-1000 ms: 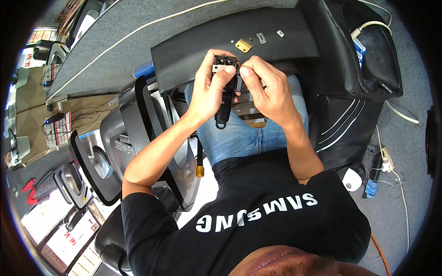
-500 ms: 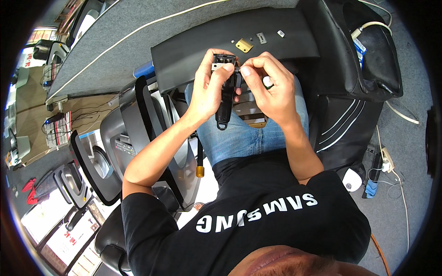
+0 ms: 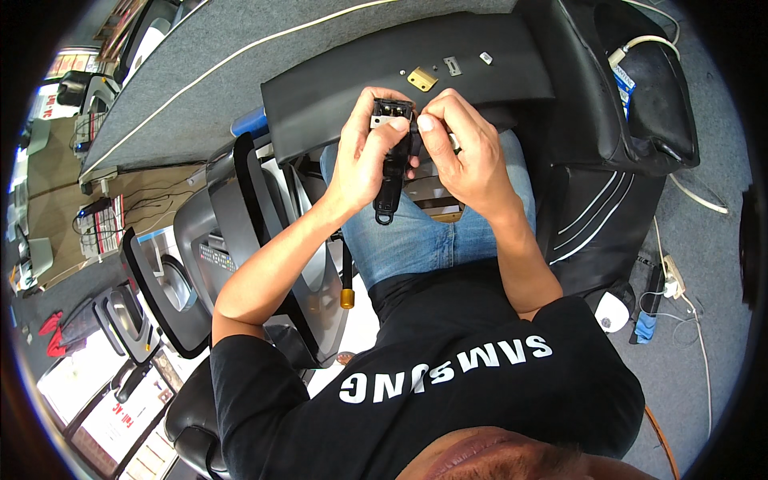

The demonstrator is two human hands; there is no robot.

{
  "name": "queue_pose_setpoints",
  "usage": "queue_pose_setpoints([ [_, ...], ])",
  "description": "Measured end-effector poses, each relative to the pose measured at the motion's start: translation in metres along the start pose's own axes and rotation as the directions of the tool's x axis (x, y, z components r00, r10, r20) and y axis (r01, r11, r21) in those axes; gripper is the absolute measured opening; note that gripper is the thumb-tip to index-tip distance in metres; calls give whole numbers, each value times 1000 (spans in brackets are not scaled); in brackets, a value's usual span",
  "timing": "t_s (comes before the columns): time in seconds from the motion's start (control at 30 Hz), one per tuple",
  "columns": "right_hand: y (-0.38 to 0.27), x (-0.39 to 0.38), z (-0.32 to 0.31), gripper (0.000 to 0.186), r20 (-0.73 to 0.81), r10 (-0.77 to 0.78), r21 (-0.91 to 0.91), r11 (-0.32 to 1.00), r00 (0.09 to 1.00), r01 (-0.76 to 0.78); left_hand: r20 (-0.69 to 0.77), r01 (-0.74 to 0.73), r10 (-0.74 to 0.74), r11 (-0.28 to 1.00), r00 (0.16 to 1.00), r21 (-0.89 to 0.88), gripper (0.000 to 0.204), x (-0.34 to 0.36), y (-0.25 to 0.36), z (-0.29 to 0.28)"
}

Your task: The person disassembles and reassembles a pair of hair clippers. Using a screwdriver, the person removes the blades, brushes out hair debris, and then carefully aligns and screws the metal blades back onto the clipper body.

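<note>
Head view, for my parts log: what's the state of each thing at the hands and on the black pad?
Left hand: closed around clipper.
Clipper: held, upper end uncovered.
Right hand: pinched beside clipper.
White-ended object: in right hand, mostly hidden.
Gold plate: loose on pad.
Slotted plate: loose on pad.
White piece: loose on pad.
Tiny bits: two, loose on pad, unidentifiable.

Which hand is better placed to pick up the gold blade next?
Probably the right hand: it sits beside the hair clipper, with the gold blade just beyond. The left hand is wrapped around the clipper. One drawback: the right grasps a pale object, mostly hidden.
</note>
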State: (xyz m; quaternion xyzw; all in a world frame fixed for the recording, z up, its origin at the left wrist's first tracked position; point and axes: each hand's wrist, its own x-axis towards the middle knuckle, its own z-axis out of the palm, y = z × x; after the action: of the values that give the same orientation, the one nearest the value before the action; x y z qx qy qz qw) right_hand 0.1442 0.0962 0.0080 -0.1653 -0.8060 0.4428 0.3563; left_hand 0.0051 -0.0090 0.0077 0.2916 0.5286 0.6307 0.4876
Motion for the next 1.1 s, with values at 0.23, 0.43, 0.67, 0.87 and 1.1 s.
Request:
queue_pose_setpoints([
  [0.23,6,2,3,23,-54,25,34,999,998,-23,49,82,-75,982,996,-168,24,4,-2,-1],
  [0.43,14,0,6,31,-81,144,97,986,986,-136,87,183,-168,957,982,-225,26,8,3,-5],
  [0.67,13,1,5,31,-161,158,143,980,974,-135,126,303,-275,871,953,-387,35,8,-5,-6],
  [0.87,9,-3,-18,38,-361,190,563,825,913,51,193,333,-273,813,943,-477,38,12,-8,-11],
  [1.1,-21,-10,-68,64,-556,50,722,524,830,452,244,379,-291,758,925,-530,37,12,-10,-13],
])
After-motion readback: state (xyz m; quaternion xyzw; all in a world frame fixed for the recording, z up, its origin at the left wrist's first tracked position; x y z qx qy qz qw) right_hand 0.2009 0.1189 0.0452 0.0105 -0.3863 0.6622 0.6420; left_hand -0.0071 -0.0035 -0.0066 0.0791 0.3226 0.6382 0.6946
